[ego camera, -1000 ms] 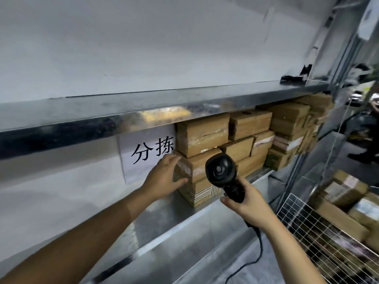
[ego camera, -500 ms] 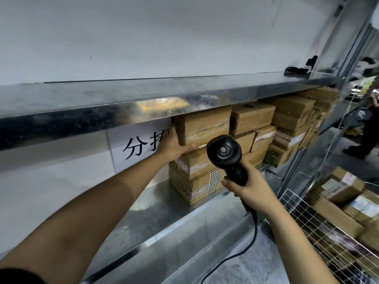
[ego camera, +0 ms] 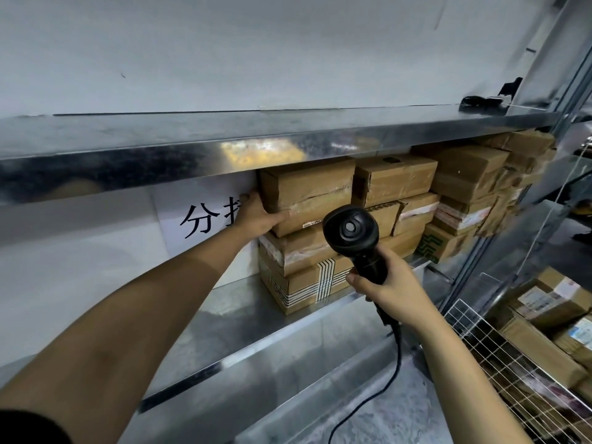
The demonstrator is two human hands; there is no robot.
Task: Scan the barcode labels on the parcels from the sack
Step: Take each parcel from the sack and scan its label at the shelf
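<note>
Brown cardboard parcels are stacked on a metal shelf (ego camera: 243, 318). My left hand (ego camera: 256, 217) grips the left end of the top-left parcel (ego camera: 307, 190), fingers behind it and thumb along its front lower edge. That parcel lies on a taped parcel (ego camera: 294, 254), which rests on a striped-tape parcel (ego camera: 307, 286). My right hand (ego camera: 389, 288) holds a black corded barcode scanner (ego camera: 350, 230) by the handle, its head raised in front of the stack. No sack is in view.
A second metal shelf (ego camera: 288, 139) runs just above the stack. A white paper sign (ego camera: 198, 216) hangs behind my left hand. A wire basket (ego camera: 499, 357) with more parcels stands at the lower right. A black object (ego camera: 483, 99) lies on the upper shelf's far end.
My left hand has risen from the middle parcel to the left end of the top one and taken hold of it. The scanner has lifted slightly with my right hand.
</note>
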